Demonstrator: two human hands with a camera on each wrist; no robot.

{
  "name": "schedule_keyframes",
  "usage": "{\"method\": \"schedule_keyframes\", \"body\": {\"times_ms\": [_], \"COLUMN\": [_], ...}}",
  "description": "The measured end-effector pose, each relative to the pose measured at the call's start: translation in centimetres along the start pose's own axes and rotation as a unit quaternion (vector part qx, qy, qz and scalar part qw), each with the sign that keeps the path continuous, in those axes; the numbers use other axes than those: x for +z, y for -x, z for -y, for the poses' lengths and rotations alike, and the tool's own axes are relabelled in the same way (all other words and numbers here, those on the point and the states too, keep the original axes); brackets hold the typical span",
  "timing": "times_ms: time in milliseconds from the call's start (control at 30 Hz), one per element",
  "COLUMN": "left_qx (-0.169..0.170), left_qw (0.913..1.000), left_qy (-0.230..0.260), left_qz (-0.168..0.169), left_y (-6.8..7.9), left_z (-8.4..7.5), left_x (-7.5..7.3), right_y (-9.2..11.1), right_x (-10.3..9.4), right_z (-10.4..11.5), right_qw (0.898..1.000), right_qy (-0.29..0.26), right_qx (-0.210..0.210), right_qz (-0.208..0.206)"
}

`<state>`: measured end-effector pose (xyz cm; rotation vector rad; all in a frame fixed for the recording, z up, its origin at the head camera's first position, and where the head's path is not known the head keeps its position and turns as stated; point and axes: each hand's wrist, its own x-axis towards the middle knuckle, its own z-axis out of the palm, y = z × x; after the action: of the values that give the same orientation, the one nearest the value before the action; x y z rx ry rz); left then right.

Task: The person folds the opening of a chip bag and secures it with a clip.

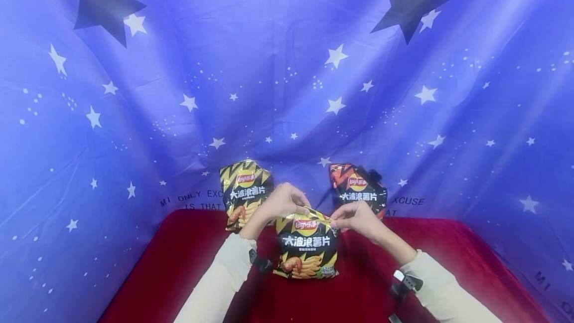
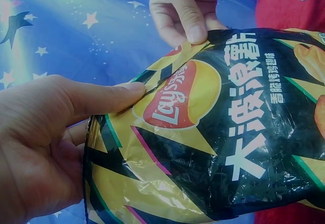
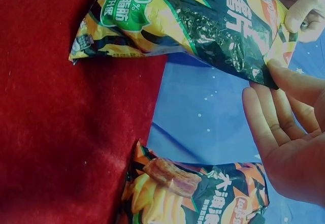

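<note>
Red cloth (image 1: 143, 273) is lying below. Left hand (image 1: 285, 199) and right hand (image 1: 360, 221) are pinching a chip bag (image 1: 309, 255) by its top, probably folding; next move's needing even grip.

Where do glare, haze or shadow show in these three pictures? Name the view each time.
Head: pale bands of light on the blue backdrop, with a whitish haze near the sleeves; left wrist: bright glints on the held chip bag; right wrist: white glints on that bag's dark panel, and darker, shadowed patches on the red cloth.
</note>
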<state>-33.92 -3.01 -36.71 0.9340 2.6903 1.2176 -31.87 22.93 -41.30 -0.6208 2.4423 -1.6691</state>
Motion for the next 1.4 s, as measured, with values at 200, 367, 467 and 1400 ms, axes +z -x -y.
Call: {"method": "schedule_keyframes", "body": {"times_ms": [200, 367, 467, 1400], "left_qx": [-0.005, -0.006, -0.01, -0.023], "left_qw": [1.0, 0.9999, 0.9999, 0.9996], "left_qy": [0.003, 0.008, 0.009, 0.014], "left_qz": [-0.003, 0.0, 0.001, -0.011], "left_y": [0.1, 0.2, 0.2, 0.3], "left_z": [0.1, 0.0, 0.0, 0.1], "left_x": [0.0, 0.1, 0.1, 0.2], "right_y": [0.0, 0.1, 0.1, 3.5], "right_x": [-0.1, -0.2, -0.4, -10.0], "right_z": [0.3, 0.3, 0.3, -1.0], "right_qw": [1.0, 1.0, 0.999, 0.949], "right_qy": [0.018, 0.022, 0.031, 0.243], "right_qx": [0.005, 0.01, 0.014, 0.13], "right_qz": [0.009, 0.014, 0.019, 0.155]}}
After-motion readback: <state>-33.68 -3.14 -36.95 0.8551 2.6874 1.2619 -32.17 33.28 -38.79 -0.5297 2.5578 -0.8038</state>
